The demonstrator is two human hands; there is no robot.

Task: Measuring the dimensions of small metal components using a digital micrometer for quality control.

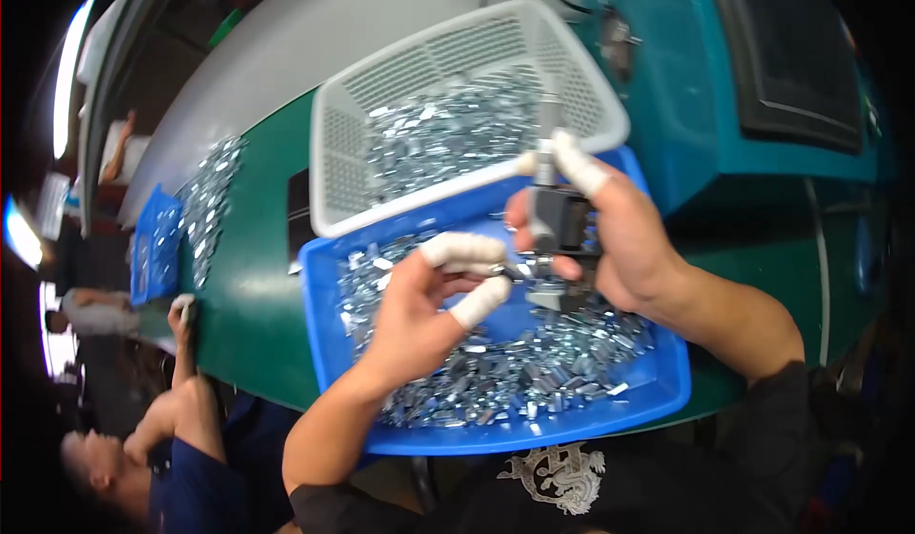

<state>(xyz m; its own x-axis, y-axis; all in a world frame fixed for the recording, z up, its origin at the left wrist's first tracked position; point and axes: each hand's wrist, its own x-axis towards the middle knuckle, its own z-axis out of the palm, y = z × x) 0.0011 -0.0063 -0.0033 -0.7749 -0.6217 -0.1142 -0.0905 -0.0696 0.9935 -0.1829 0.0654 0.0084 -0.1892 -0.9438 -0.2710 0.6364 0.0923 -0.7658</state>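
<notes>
My left hand (419, 310), with white finger covers, pinches a small shiny metal piece (516, 272) between thumb and fingers. My right hand (624, 234) is closed around a grey measuring tool with a dark display, apparently a digital micrometer (560, 221). Covered fingertips of that hand grip its silver upper shaft. The metal piece is at the tool's lower end; blur hides whether it sits between the measuring faces. Both hands are above a blue tray (515, 436) holding many loose metal pieces (534, 372).
A white perforated basket (329, 167) of metal pieces overlaps the tray's far edge. At left, more pieces (205, 210) lie on the green table (253, 296) beside a small blue bin (157, 248). A co-worker (181, 439) sits there. A teal machine housing (667, 105) stands at right.
</notes>
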